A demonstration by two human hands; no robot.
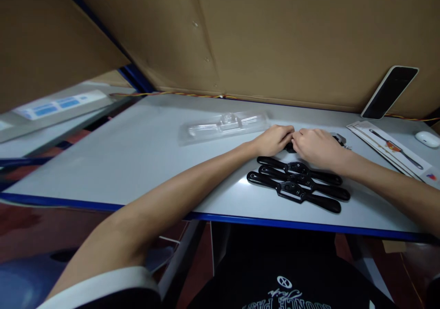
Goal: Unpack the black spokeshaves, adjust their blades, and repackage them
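Observation:
My left hand (274,140) and my right hand (316,147) meet above the table, fingers curled and fingertips close together. A small black part (289,148) shows beneath their fingertips; most of it is hidden, so I cannot make out what they grip. Just in front of my hands lie three black spokeshaves, roughly parallel and close together: a far one (298,167), a middle one (302,179) and a near one (292,190). Small metal pieces (339,139) lie beyond my right wrist, partly covered by it.
A clear plastic blister tray (227,124) lies left of my hands. To the right are printed cards (392,146) picturing a spokeshave, a white earbud case (427,139) and a phone (391,92) leaning on the cardboard wall (292,38). The table (113,162) has a blue front edge.

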